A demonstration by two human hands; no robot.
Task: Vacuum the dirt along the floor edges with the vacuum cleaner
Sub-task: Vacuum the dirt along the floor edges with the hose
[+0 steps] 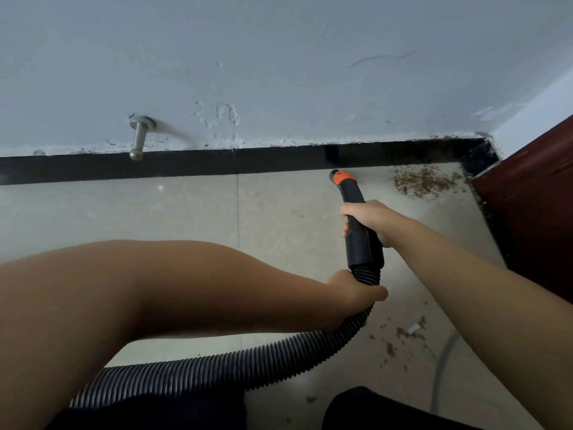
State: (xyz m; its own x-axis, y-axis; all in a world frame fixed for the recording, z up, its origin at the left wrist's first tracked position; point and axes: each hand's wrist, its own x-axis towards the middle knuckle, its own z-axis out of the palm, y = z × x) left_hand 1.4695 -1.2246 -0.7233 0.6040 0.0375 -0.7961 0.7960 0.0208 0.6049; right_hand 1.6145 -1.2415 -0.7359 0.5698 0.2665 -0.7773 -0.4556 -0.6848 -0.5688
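Observation:
A black vacuum wand with an orange collar ends in a nozzle that sits at the foot of the black skirting. My right hand grips the wand's rigid handle. Below it, my left hand is closed around the ribbed black hose where it joins the wand. The hose curves down and left, out of view at the bottom. A patch of brown dirt lies in the floor corner, right of the nozzle. More crumbs are scattered on the beige tile near my right forearm.
A metal door stop sticks out of the pale wall above the skirting at left. A dark red door or panel closes off the right side. A grey cable lies on the floor at lower right. My dark-clothed knees fill the bottom edge.

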